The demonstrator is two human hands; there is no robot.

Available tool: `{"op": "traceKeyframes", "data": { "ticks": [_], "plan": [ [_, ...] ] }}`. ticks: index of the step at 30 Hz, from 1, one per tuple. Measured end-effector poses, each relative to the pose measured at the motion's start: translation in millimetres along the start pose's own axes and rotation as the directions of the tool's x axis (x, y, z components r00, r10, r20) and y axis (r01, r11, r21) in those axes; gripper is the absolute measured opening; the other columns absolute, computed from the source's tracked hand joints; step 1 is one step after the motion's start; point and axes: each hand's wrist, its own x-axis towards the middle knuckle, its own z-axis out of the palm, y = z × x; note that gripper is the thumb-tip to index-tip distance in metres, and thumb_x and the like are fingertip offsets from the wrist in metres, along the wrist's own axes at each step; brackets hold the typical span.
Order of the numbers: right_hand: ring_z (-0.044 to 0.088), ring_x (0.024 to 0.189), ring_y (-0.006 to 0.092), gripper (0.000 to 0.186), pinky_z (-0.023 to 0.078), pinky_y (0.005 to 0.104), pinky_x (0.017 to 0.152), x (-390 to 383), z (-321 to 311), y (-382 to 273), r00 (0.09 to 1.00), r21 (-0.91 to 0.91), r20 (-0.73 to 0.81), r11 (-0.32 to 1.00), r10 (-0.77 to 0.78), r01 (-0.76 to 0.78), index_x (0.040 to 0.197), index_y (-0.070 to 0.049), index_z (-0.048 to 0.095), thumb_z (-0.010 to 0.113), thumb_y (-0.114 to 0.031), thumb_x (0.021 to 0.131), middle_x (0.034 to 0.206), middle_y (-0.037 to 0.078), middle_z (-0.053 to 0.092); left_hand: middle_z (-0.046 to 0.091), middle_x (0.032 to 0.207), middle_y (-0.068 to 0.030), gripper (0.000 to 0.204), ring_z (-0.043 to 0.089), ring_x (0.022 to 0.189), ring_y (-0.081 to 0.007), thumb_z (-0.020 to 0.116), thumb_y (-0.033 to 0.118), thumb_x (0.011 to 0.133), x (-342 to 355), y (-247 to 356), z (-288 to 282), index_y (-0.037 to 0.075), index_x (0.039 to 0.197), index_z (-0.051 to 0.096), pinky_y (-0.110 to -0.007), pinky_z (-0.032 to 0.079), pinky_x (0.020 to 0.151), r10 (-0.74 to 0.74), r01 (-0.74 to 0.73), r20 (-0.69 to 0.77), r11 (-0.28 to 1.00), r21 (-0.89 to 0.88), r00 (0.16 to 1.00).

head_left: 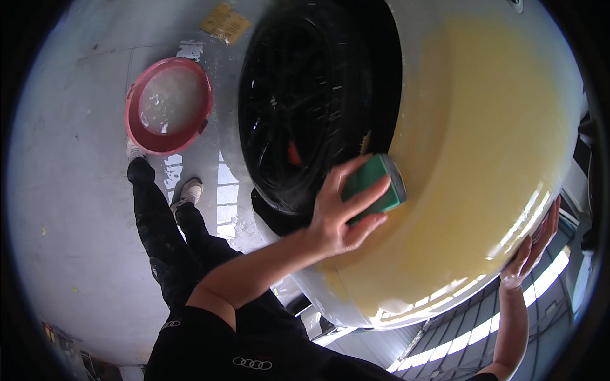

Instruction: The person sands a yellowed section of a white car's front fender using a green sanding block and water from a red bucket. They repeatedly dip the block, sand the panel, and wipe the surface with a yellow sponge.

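Observation:
A green sanding block (372,188) with a dark grey face is gripped in my left hand (340,213), fingers spread over its back. That face presses against the painted car body panel (470,146), beside the wheel arch edge. A broad yellowish patch covers much of this pale panel, and its surface shines wet lower down. At the panel's far right edge rests my right hand (530,247), fingers stretched out along the curve. I make out no tool in it, though its palm side is partly hidden.
A black wheel (295,108) sits inside the dark arch, left of the block. On the wet grey floor (76,171) stands a red basin (133,117) of cloudy water. Flat brown cardboard (225,24) lies at the top. My shoes (189,190) stand near the basin.

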Motion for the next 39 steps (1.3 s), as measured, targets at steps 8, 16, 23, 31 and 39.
{"op": "traceKeyframes", "data": {
  "ticks": [8,16,23,31,39],
  "plan": [
    [0.037,0.157,0.0436,0.07,0.038,0.0594,0.123,-3,-1,0,0.999,0.031,0.008,0.999,0.031,-0.031,0.169,-0.01,0.033,0.027,-0.05,0.112,0.17,0.026,0.03,0.063,0.136,-0.0206,0.045,0.065,0.125,-0.0309,0.077,0.01,0.096,58,-21,30,0.007,0.141,0.07,-0.039,0.055,0.103,-0.065,0.06,-0.058,0.994,-0.09,0.996],
    [0.041,0.155,0.0396,0.067,0.037,0.0565,0.125,-2,4,15,0.993,0.039,-0.026,0.993,-0.115,0.116,0.164,-0.002,0.036,0.035,-0.043,0.111,0.167,0.023,0.036,0.065,0.138,-0.0178,0.037,0.068,0.122,-0.0296,0.08,0.013,0.093,90,-52,20,0.011,0.13,0.076,-0.034,0.058,0.092,0.178,-0.196,0.159,0.975,0.105,0.971],
    [0.041,0.155,0.0411,0.066,0.038,0.0587,0.124,2,5,10,0.999,0.097,-0.048,0.995,-0.02,0.025,0.166,-0.005,0.036,0.034,-0.044,0.112,0.167,0.023,0.036,0.056,0.149,-0.022,0.05,0.06,0.133,-0.0423,0.085,0.02,0.083,-66,18,14,0.016,0.131,0.076,-0.052,0.052,0.11,0.214,-0.21,0.173,0.977,-0.042,0.961],
    [0.037,0.156,0.0437,0.075,0.036,0.0615,0.124,-1,1,-5,1.0,0.035,-0.011,0.999,0.029,-0.029,0.168,-0.005,0.031,0.032,-0.053,0.11,0.169,0.026,0.032,0.073,0.132,-0.0138,0.045,0.067,0.123,-0.0276,0.083,0.013,0.09,138,-46,31,0.008,0.134,0.076,-0.039,0.054,0.102,0.106,-0.105,0.013,0.994,-0.025,0.994],
    [0.033,0.158,0.0441,0.083,0.034,0.0656,0.123,-1,3,-6,0.996,0.001,-0.008,0.996,0.086,-0.086,0.165,-0.003,0.033,0.031,-0.061,0.106,0.168,0.028,0.031,0.074,0.127,-0.0156,0.044,0.066,0.121,-0.0302,0.085,0.017,0.09,143,-41,34,0.01,0.132,0.077,-0.042,0.054,0.098,0.139,-0.138,-0.005,0.989,0.047,0.99]
  ]
}}
